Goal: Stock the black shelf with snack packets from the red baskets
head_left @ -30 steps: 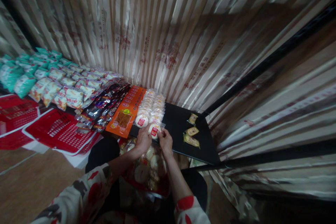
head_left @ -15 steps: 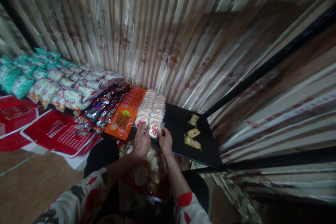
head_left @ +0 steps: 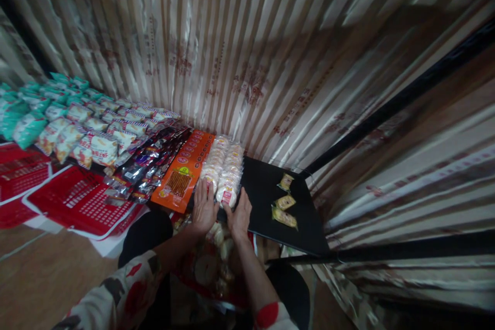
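Observation:
Two rows of round white snacks in clear wrappers (head_left: 228, 183) lean in overlapping lines on the black shelf (head_left: 261, 180). My left hand (head_left: 204, 209) lies with fingers stretched against the front of the left row. At the front right corner of the right row, my right hand (head_left: 238, 215) touches the nearest packet, thumb and fingers apart. Left of the rows is a flat orange snack bag (head_left: 181, 178) with sticks pictured on it. Below my hands, a red basket (head_left: 232, 303) holds more wrapped snacks, partly hidden by my forearms.
Three small yellow packets (head_left: 285, 202) lie on the shelf's right part. Dark packets (head_left: 152, 160), white bags (head_left: 102, 147) and teal bags (head_left: 29, 126) fill the left. Red baskets (head_left: 79, 201) stand below. A black post (head_left: 367, 126) slants at right before a striped curtain (head_left: 232, 51).
My right hand has opened from a pinch at the front packet into spread fingers beside it. My left hand's fingers now lie straighter against the left row. The view has shifted slightly.

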Tool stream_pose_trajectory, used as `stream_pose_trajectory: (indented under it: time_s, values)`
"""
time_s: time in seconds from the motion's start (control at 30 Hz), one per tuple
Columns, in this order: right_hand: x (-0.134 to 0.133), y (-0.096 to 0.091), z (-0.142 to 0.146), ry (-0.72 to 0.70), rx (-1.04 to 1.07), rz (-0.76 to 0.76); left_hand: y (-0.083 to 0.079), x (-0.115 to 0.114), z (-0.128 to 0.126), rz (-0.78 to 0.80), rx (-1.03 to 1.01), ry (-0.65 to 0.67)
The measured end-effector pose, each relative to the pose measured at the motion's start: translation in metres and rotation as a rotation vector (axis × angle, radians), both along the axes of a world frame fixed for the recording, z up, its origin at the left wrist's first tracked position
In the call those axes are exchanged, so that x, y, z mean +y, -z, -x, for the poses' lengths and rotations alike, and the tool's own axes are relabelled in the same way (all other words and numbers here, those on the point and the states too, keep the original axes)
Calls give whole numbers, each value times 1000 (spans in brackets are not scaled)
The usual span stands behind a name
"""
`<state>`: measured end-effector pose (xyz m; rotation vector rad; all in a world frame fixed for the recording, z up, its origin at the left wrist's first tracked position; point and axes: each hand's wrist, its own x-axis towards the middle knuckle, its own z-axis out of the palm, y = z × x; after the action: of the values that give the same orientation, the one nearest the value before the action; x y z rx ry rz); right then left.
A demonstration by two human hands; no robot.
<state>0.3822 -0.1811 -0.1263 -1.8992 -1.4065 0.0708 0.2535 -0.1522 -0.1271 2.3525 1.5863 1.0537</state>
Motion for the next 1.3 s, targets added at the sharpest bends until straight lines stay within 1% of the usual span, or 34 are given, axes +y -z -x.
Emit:
stream_pose_trajectory:
  time_s: [0.1,0.17,0.37,0.57,0.73,0.9,1.07,1.3]
  values:
    - [2,0,-2,-51,-41,36,3,4,0,-13,9,-15]
    - [4,-2,-3,-58,-53,61,6,6,-1,-20,16,-13]
    - [10,-11,-1,-30,-49,167,10,7,1,-73,22,14]
    - [14,-20,2,14,-57,215,11,6,-1,-95,29,7]
    - [17,-23,4,43,-71,196,9,6,-3,-113,36,-9]
    - [21,-23,8,68,-93,197,6,6,-4,-98,34,-14]
    - [24,-19,8,52,-100,152,5,5,-4,-82,38,-21]
    - [27,-16,7,46,-75,154,2,3,-3,-60,17,-1]
